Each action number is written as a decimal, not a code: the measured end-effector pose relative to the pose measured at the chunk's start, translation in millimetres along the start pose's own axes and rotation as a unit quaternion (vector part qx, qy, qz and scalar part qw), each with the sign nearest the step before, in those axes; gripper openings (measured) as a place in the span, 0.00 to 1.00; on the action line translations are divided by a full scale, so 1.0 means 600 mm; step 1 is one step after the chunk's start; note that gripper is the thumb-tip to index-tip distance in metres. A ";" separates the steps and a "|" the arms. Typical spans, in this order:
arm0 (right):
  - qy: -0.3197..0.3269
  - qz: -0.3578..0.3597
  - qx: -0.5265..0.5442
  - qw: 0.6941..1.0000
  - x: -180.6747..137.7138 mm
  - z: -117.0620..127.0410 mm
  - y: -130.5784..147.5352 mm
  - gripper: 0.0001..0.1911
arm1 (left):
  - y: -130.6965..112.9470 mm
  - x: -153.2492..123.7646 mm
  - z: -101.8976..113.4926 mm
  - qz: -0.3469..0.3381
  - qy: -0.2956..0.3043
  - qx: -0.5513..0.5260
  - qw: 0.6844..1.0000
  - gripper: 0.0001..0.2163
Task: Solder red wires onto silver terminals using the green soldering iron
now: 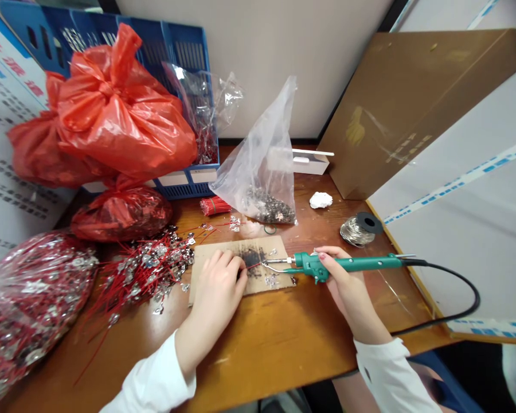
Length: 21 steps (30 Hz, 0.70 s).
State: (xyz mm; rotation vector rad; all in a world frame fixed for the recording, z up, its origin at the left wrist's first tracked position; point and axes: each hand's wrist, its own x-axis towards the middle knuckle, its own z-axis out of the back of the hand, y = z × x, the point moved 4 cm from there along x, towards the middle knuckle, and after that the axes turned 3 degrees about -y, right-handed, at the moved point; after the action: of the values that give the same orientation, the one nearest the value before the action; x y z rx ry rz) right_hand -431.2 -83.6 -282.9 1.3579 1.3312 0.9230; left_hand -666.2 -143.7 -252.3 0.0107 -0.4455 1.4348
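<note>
My right hand (341, 281) is wrapped round a green soldering iron (365, 263) with a solder feed tube. Its metal tip reaches left over a piece of cardboard (206, 255) marked by a dark scorched patch. On the cardboard rests my left hand (221, 281), fingers curled and closed on a thin red wire (253, 266). The wire's far end meets the iron's tip; whether they touch I cannot tell. Small metal tabs (272, 280) lie on the cardboard below the tip. To the left spreads a pile of red wires with metal tabs (141, 269).
Red plastic bags (124, 126) fill a blue crate (189, 40) at back left. A clear bag of small dark parts (266, 206), a red wire bundle (215, 205) and a solder spool (358, 229) stand behind the cardboard. The iron's black cable (468, 310) loops at right.
</note>
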 end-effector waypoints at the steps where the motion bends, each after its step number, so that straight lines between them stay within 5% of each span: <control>1: 0.001 0.002 0.001 1.000 0.001 0.000 -0.001 0.14 | 0.000 0.000 0.000 0.001 0.001 0.000 1.000 0.05; 21: 0.004 -0.006 0.011 1.000 0.003 -0.001 -0.003 0.14 | 0.000 -0.002 -0.001 -0.008 -0.014 0.012 1.000 0.06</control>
State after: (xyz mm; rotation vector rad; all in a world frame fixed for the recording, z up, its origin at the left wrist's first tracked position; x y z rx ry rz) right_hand -431.9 -82.2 -284.9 1.3618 1.3585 0.9089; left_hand -665.9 -144.7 -253.4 0.0544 -0.4498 1.4265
